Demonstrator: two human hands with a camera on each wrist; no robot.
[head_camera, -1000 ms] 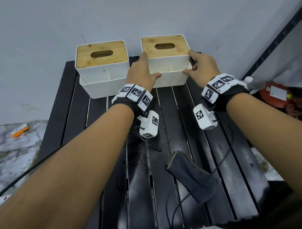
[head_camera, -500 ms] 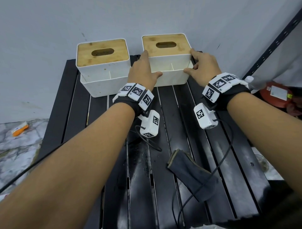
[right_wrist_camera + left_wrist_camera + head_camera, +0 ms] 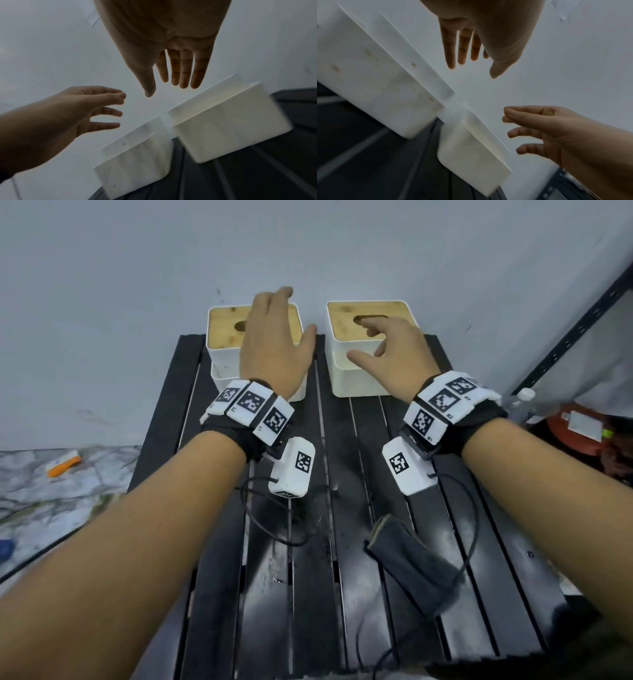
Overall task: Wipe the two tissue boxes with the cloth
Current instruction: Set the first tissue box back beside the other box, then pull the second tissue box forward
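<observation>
Left grip: my left hand is spread wide, fingers straight, hovering above the left tissue box — it holds nothing, and the wrist views show air under the palm.
Right grip: my right hand is loosely open, fingers a little bent, thumb out toward the front of the right tissue box; it holds nothing, and I cannot tell from the head view whether a fingertip brushes the wooden lid.
Boxes: the two stand side by side at the far edge of the black slatted table, against the grey wall, with a gap between them.
Cloth: the dark cloth lies flat on the table near me, well behind both palms — neither hand is touching it.
Direction from the grip: the cloth sits back toward my body and to the right, under the right forearm line.
Long axis: it runs diagonally, the near-left end pointing up toward the gap between the wrists, the other end trailing to my lower right.
Nearer hand: the right, I judge — the left would have to cross over.
Hazard: a black cable loops over the cloth's far end, so a pickup could snag it.
Task state: wiping looks not yet begun, since the cloth lies untouched.
</observation>
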